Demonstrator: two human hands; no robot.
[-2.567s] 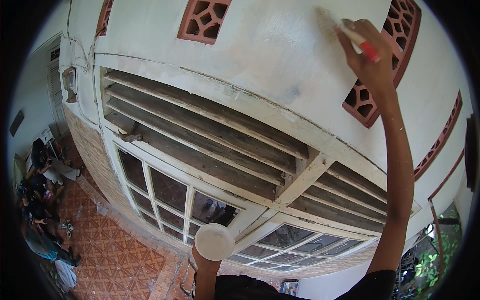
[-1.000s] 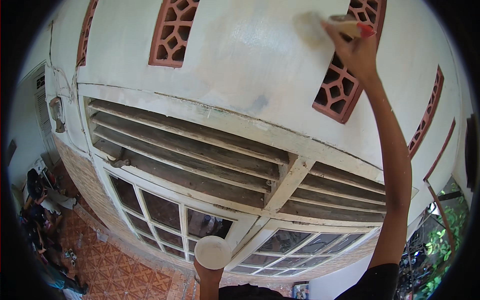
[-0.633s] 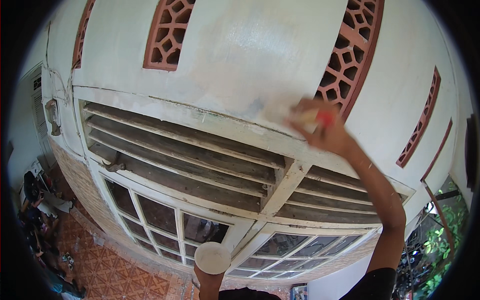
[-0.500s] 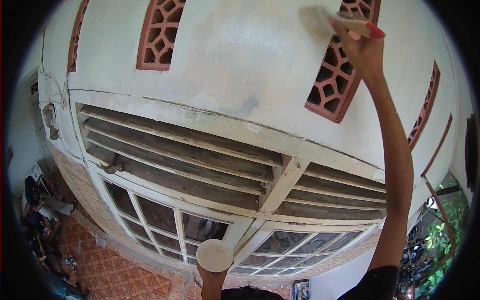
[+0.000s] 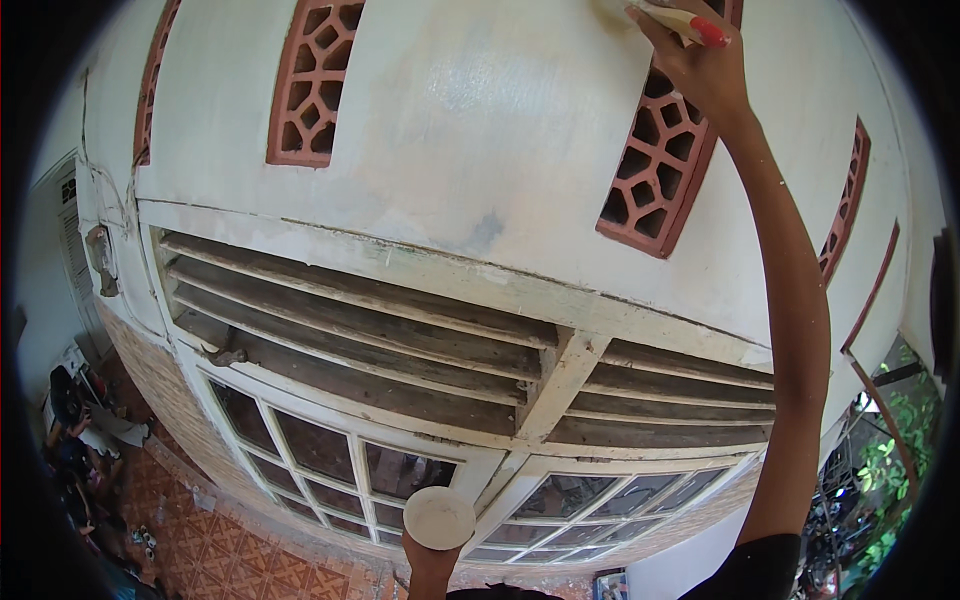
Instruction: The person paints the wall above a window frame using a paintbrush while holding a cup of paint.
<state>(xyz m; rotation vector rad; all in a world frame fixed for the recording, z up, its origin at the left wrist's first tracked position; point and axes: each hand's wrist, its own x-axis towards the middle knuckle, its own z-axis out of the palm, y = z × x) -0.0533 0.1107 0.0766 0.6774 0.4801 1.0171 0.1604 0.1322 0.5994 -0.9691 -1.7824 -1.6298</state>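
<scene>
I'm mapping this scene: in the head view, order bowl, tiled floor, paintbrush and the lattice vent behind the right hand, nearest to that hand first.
1. Paintbrush: in the right hand
2. Lattice vent: just behind it
3. Bowl: lower, in the left hand
4. Tiled floor: below, lower left

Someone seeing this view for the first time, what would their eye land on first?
Probably the raised right hand at upper right, gripping a paintbrush with a red handle end at the white wall. Next, the reddish lattice panels in that wall, one partly behind that hand. Then the round pale container in the left hand, bottom centre.
</scene>
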